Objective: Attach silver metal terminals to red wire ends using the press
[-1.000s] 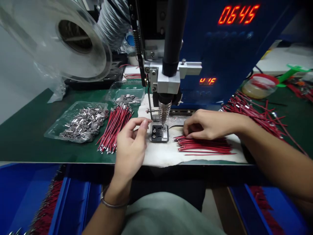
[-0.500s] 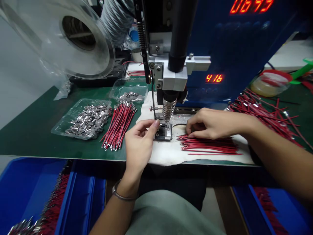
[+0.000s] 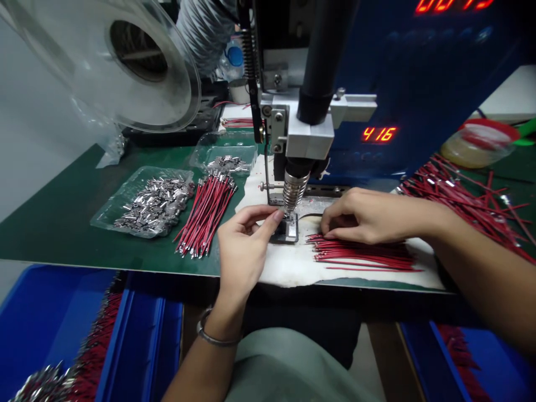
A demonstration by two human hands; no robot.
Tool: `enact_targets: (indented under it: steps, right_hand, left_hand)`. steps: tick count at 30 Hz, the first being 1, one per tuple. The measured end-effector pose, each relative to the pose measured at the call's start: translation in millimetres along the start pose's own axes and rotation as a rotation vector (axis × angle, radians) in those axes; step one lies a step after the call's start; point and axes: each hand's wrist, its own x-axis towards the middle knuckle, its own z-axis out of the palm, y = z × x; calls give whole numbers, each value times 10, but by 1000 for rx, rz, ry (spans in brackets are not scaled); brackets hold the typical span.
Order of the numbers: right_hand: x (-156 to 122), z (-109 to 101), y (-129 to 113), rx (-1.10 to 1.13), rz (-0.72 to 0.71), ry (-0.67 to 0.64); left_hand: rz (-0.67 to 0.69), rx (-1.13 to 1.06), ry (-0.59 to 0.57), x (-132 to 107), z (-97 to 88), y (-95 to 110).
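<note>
My left hand [image 3: 245,248] is pinched, thumb and forefinger reaching to the small black fixture [image 3: 286,230] under the machine's ribbed metal tip [image 3: 294,191]; what it holds is too small to make out. My right hand [image 3: 368,215] rests curled on the near end of a flat bundle of red wires [image 3: 368,255] on a white cloth [image 3: 288,262], fingers pressed together on the wires. A second bundle of red wires with metal ends [image 3: 207,215] lies left of my left hand.
A clear tray of silver terminals [image 3: 146,202] sits at the left, a smaller one [image 3: 226,162] behind it. A large clear reel [image 3: 125,61] hangs top left. Finished red wires [image 3: 464,195] pile at the right. Blue bins [image 3: 54,329] with wires sit below the green bench.
My left hand has moved right, bringing its pinched fingertips from beside the fixture onto it under the tip. The right hand stays on the wires. The camera has shifted left and down.
</note>
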Motion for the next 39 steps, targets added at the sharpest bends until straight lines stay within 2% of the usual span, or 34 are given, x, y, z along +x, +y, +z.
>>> enact_targets:
  steps: [7, 13, 21, 33, 39]
  right_hand:
    - [-24, -14, 2, 28, -25, 26]
    - [-27, -19, 0, 67, -108, 78]
    - [22, 34, -35, -9, -77, 84]
    - [-10, 37, 7, -52, -91, 118]
    - [14, 58, 18, -3, -125, 232]
  left_hand:
    - [-27, -73, 15, 19, 36, 9]
    - [-52, -89, -8, 24, 46, 16]
    - [-12, -5, -6, 10, 33, 13]
    - [-26, -83, 15, 7, 30, -17]
    - [-44, -104, 31, 3, 39, 5]
